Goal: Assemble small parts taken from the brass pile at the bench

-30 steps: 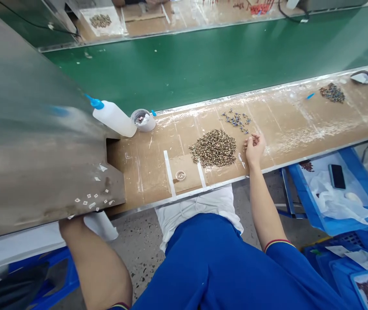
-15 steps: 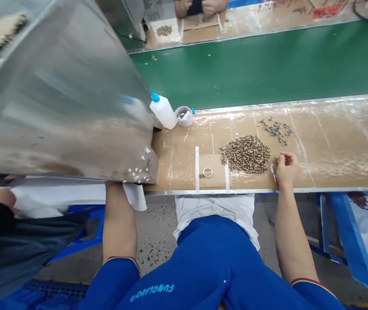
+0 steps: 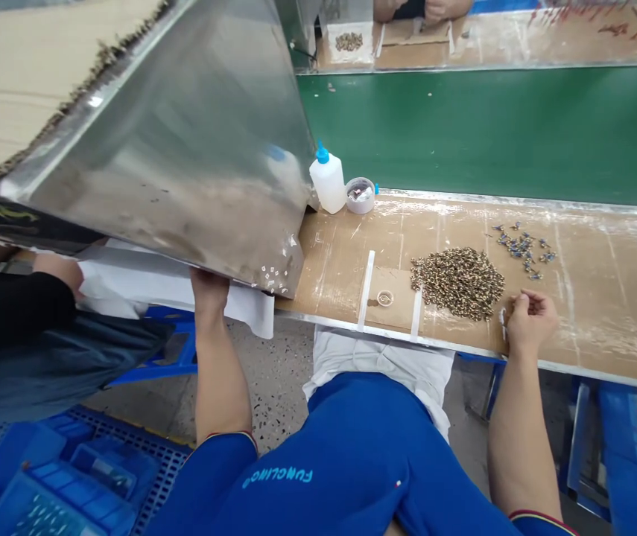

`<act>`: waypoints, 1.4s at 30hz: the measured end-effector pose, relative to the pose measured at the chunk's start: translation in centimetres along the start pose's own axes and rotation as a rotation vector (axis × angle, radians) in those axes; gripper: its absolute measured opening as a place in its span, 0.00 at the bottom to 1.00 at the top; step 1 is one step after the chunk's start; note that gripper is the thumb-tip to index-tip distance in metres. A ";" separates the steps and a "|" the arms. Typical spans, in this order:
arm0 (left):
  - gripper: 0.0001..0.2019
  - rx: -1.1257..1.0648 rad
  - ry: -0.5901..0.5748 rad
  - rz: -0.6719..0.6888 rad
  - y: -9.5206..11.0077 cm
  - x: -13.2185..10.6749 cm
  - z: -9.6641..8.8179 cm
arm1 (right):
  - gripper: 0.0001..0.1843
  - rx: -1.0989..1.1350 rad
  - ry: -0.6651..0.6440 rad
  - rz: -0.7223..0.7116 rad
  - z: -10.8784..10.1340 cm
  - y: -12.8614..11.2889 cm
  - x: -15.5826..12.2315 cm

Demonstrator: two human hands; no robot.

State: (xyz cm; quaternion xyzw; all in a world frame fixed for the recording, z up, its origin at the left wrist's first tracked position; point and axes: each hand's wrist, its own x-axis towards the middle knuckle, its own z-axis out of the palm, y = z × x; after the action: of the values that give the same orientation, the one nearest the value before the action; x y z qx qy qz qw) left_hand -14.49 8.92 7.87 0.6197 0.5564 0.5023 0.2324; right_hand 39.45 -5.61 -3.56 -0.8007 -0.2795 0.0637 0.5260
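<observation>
One grainy heap of brassy bits, flat cardboard, round dish

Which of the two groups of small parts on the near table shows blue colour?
The smaller, loosely scattered group, nearer the green surface; the larger heap is densely piled and brownish-gold, without visible blue.

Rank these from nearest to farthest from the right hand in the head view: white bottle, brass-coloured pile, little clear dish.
1. Brass-coloured pile: just left of the right hand.
2. Little clear dish: farther left, between two white strips.
3. White bottle: farthest, back left beside the metal panel.
</observation>
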 end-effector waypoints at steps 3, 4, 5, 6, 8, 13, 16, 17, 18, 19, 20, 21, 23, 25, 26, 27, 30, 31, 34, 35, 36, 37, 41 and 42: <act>0.15 -0.052 0.151 -0.200 -2.5 -1.4 -1.3 | 0.11 -0.005 -0.010 0.007 -0.1 -0.4 -0.1; 0.12 -0.083 0.173 -0.281 -3.0 -1.9 -1.7 | 0.10 -0.006 -0.009 0.013 -0.2 -0.6 -0.1; 0.10 -0.113 0.179 -0.353 -3.3 -2.5 -2.1 | 0.09 -0.006 -0.008 0.022 -0.2 -0.8 -0.2; 0.08 -0.137 0.168 -0.404 -3.6 -3.0 -2.5 | 0.07 -0.006 -0.011 0.034 -0.3 -1.0 -0.2; 0.08 -0.171 0.139 -0.454 -3.5 -4.2 -3.0 | 0.04 -0.006 -0.017 0.062 -0.4 -1.5 -0.4; 0.13 -0.321 0.139 -0.541 -1.1 -8.2 -2.5 | 0.06 -0.033 -0.003 0.085 -0.5 -2.3 -0.6; 0.21 -0.449 0.118 -0.683 0.5 -10.4 -1.6 | 0.04 -0.039 0.036 0.107 -0.3 -2.4 -0.4; 0.22 -0.468 0.104 -0.727 0.9 -11.0 -1.3 | 0.04 -0.033 0.039 0.118 -0.2 -2.4 -0.3; 0.23 -0.480 0.084 -0.764 1.2 -11.5 -1.0 | 0.05 -0.024 0.041 0.128 -0.1 -2.3 -0.3; 0.24 -0.490 0.058 -0.793 1.4 -11.9 -0.7 | 0.06 -0.016 0.040 0.132 -0.1 -2.3 -0.2; 0.24 -0.501 0.025 -0.814 1.5 -12.3 -0.4 | 0.07 -0.009 0.038 0.133 -0.1 -2.2 -0.2; 0.24 -0.514 -0.015 -0.828 1.6 -12.6 0.1 | 0.07 -0.004 0.038 0.131 -0.1 -2.2 -0.2; 0.25 -0.554 -0.111 -0.844 1.7 -13.0 1.3 | 0.07 0.003 0.037 0.125 -0.1 -2.0 -0.2; 0.27 -0.604 -0.218 -0.855 1.8 -13.4 3.1 | 0.06 0.017 0.034 0.116 -0.2 -1.9 -0.1; 0.28 -0.628 -0.272 -0.857 1.9 -13.5 4.2 | 0.05 0.029 0.032 0.115 -0.2 -1.9 -0.1; 0.28 -0.649 -0.326 -0.855 2.1 -13.6 5.4 | 0.05 0.042 0.033 0.113 -0.2 -1.8 -0.1; 0.29 -0.701 -0.489 -0.816 2.8 -13.8 9.2 | 0.06 0.065 0.040 0.103 -0.2 -1.4 -0.2; 0.28 -0.711 -0.543 -0.797 3.1 -13.9 10.4 | 0.06 0.065 0.043 0.098 -0.3 -1.2 -0.2; 0.26 -0.724 -0.663 -0.739 3.6 -14.0 13.3 | 0.10 0.060 0.044 0.087 -0.5 -0.5 -0.7; 0.25 -0.731 -0.683 -0.722 3.6 -14.0 14.0 | 0.12 0.064 0.044 0.080 -0.6 -0.3 -0.9; 0.24 -0.747 -0.691 -0.712 3.6 -14.0 14.6 | 0.14 0.070 0.043 0.072 -0.6 0.0 -1.1; 0.23 -0.775 -0.691 -0.714 3.5 -14.0 15.1 | 0.16 0.078 0.042 0.062 -0.7 0.2 -1.3; 0.23 -0.918 -0.666 -0.794 3.0 -13.9 16.2 | 0.20 0.104 0.037 0.027 -0.8 1.0 -1.7; 0.24 -0.941 -0.664 -0.813 3.0 -14.0 16.4 | 0.20 0.106 0.037 0.020 -0.8 1.1 -1.7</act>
State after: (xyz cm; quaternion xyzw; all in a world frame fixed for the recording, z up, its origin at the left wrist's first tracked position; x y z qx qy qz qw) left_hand 3.00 -0.35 -1.03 0.3168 0.3672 0.3473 0.8026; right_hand 38.79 -7.42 -4.53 -0.7754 -0.2580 0.0690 0.5722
